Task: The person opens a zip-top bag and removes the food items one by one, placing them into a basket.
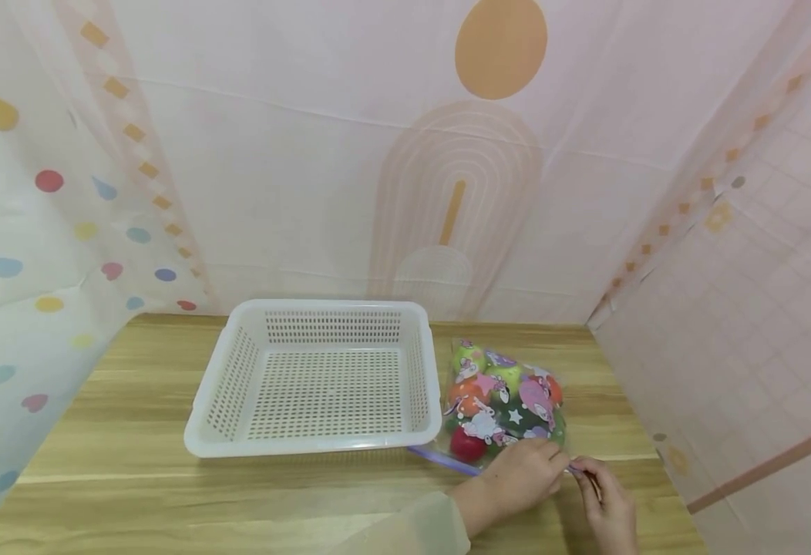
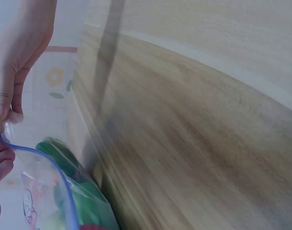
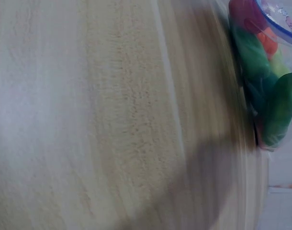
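Observation:
A clear zip bag (image 1: 514,410) with printed cartoons and stars lies at the right of the table. Inside it are green, red and orange fruit- or vegetable-shaped pieces; the left wrist view shows its blue-purple zip edge (image 2: 55,165). My left hand (image 1: 525,475) pinches this edge near its right end, the wrist crossing in front of the bag. Just to the right, my right hand (image 1: 608,497) pinches the same edge's corner between thumb and fingers. In the right wrist view the bag's green pieces (image 3: 280,110) show, but neither hand does.
A white perforated plastic basket (image 1: 415,316) stands left of the bag, with nothing in it. Both sit on a wood-grain table (image 1: 135,493). Patterned cloth or sheeting (image 1: 274,193) hangs behind the table and on both sides.

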Available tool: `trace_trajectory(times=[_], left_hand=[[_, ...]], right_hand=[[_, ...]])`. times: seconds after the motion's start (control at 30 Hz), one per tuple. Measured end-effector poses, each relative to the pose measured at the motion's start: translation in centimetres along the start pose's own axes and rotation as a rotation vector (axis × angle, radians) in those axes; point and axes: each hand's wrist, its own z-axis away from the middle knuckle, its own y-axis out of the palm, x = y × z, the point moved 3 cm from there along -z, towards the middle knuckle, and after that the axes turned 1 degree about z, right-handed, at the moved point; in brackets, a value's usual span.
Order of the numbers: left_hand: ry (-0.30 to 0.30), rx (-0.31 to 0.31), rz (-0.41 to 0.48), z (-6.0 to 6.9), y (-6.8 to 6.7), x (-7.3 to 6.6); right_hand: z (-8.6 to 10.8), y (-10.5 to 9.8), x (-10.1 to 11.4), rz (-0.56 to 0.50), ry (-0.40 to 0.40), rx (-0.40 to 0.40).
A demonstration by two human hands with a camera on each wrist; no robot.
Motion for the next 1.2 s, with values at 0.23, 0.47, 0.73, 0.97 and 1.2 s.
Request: trace_trajectory(times=[0.23, 0.47, 0.73, 0.97, 1.2], left_hand=[[-0.033, -0.015, -0.001, 0.9, 0.1, 0.3], [-0.05, -0.037, -0.003, 1.8, 0.0, 0.6], [-0.065, -0.047, 0.007, 2.4, -0.3, 0.8], [-0.079, -0.033, -0.031, 3.0, -0.4, 1.2], [-0.081, -0.009, -0.036, 3.6, -0.8, 1.6]], right_hand=[[0.1, 0.1, 0.4, 0.034, 0.062, -0.017], [0.1, 0.2, 0.5, 0.044, 0.055, -0.009], [-0.2, 0.2, 0.5, 0.109, 0.011, 0.017], [-0.5, 0.0, 0.5, 0.104, 0.015, 0.048], [-0.7, -0.5, 0.6, 0.157, 0.08, 0.071]])
